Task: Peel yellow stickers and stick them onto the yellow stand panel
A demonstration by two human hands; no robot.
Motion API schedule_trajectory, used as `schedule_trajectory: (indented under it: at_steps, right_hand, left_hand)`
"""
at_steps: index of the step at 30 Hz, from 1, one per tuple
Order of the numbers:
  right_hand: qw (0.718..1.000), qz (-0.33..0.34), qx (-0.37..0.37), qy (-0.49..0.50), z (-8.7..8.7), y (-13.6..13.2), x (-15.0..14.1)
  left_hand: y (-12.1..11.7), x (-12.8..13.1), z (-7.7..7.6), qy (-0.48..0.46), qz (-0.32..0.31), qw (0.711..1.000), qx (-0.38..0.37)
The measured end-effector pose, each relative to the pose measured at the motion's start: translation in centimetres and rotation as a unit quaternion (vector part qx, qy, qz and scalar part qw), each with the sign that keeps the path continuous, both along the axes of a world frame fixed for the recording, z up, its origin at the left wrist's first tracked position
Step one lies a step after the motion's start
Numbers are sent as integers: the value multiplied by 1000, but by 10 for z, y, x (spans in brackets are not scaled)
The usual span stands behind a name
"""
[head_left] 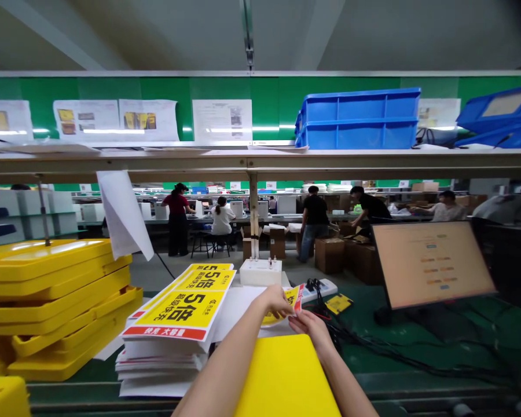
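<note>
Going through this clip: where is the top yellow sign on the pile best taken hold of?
Probably at its near edge, along the red band, coming from above on the person's side. The top yellow sign lies flat on the pile of white-edged sheets, and that edge faces the person and looks free to lift.

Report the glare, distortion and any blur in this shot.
Head view: white glare streaks the yellow trays and the papers on the green wall; wide-angle stretching bends the frame's edges; the left hand and right hand show no clear blur.
</note>
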State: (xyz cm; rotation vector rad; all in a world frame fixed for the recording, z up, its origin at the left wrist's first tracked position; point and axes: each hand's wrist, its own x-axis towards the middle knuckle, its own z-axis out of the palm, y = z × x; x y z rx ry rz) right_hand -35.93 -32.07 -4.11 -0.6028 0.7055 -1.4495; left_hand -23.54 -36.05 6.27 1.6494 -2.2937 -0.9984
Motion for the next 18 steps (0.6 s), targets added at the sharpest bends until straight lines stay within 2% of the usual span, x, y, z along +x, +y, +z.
schedule_trajectory:
  at_steps: [4,10,18]
  right_hand:
    - [1000,9,-1,-2,-1,0,0]
    - [1000,17,1,-7,-3,0,5]
    - [1000,16,0,-10,0,-3,4]
  left_hand:
    - [0,0,-3,-51,-26,997,-50]
    - [-4,2,-6,-99,-28,992,-66]
    - [-2,4,-4,-49,-47,996,-61]
